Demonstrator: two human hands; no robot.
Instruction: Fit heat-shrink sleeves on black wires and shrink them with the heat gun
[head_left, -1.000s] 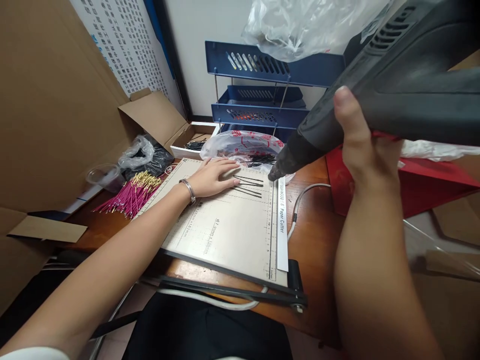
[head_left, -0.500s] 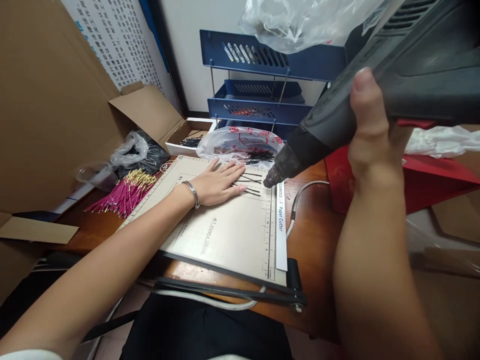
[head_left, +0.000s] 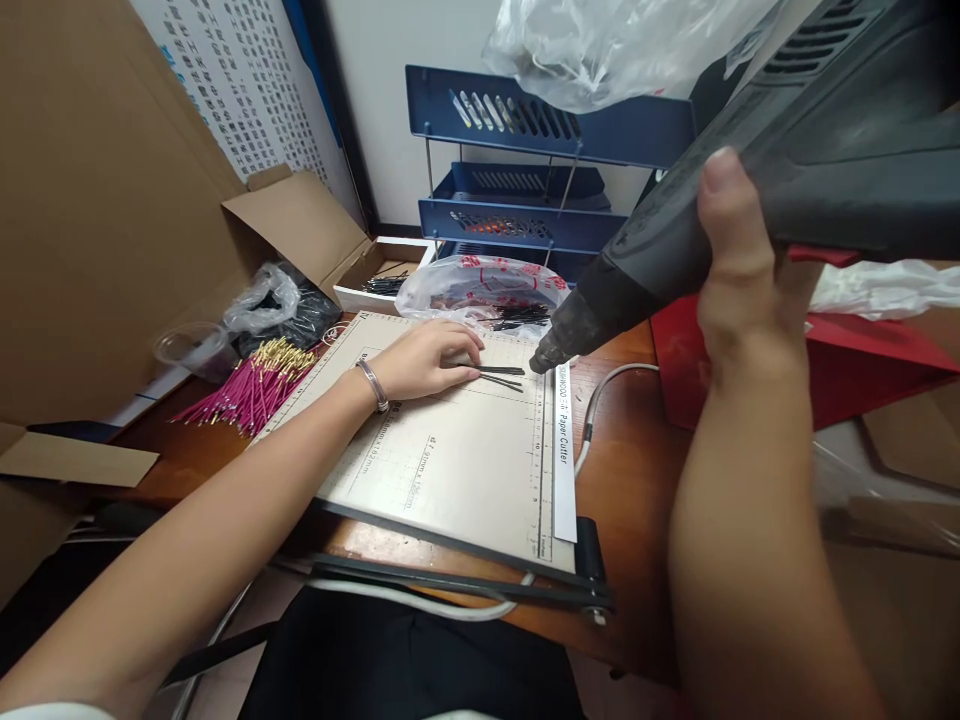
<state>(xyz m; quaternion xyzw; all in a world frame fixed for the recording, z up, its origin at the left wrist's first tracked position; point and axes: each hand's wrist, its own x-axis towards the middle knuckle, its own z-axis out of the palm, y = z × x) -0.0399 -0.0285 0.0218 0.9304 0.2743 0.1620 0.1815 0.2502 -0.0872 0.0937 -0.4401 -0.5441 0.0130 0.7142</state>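
My left hand (head_left: pixel 431 362), with a silver bracelet at the wrist, rests on the beige paper cutter board (head_left: pixel 465 460). Its fingers are drawn together around the left ends of several thin black strips (head_left: pixel 502 378), whose right ends stick out. My right hand (head_left: pixel 735 230) is wrapped round a large dark heat gun (head_left: pixel 660 245), the thumb on its side. The gun's nozzle (head_left: pixel 549 352) points down and left, just right of the strips' free ends.
Magenta sticks with gold tips (head_left: pixel 259 385) lie left of the board. Behind it are a plastic bag with black strips (head_left: pixel 480 290), an open box (head_left: pixel 379 270) and a blue rack (head_left: pixel 517 215). A red box (head_left: pixel 840 360) and a white cable (head_left: pixel 592 410) are right.
My left hand has gone from flat with spread fingers to closed on the strips. The strips are now bunched closer together. The heat gun has barely moved.
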